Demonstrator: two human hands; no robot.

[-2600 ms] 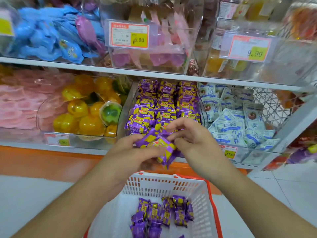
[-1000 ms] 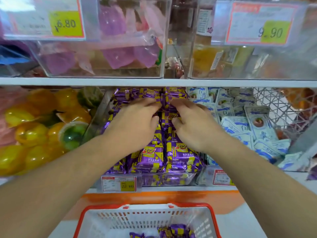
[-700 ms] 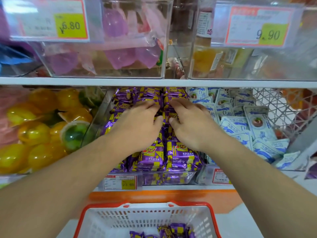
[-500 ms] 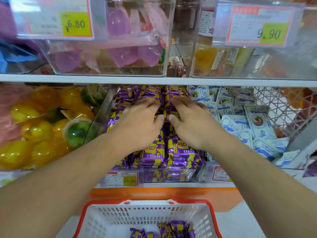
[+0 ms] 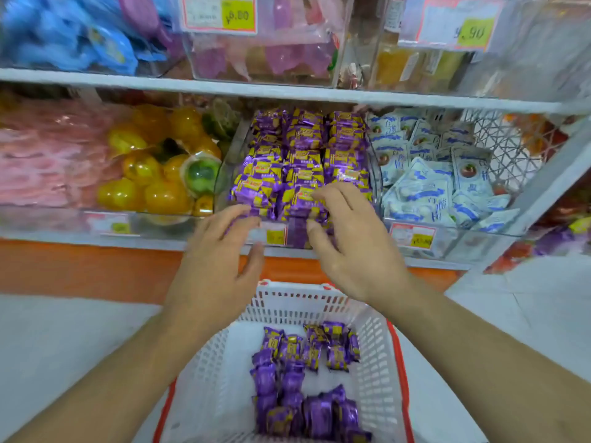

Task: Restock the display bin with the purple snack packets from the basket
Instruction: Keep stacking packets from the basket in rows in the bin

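Both of your hands have come back out of the display bin [image 5: 374, 174] since half a second ago, when they lay flat on the purple rows deep inside it; the head view, the only one you have, has tipped down with them so the basket [image 5: 377, 346] fills the lower middle. Your left hand [image 5: 220, 266] hangs just in front of the bin's front lip, fingers loosely spread and holding nothing. Your right hand [image 5: 348, 241] sits beside it, fingers relaxed and slightly curled, also empty, its fingertips over the front row of purple packets [image 5: 303, 155] that fill the bin in three neat columns. More of the same purple packets [image 5: 297, 385] lie in a loose heap in the basket directly below and a little toward you from both hands. The next reach is likely down into that heap: gather several at once with both hands, line them up face-up before lifting, and keep them level so none slide out. Set them in where the front row sits lowest, and stay clear of the white-and-blue packets [image 5: 425, 187] just right of your right hand.
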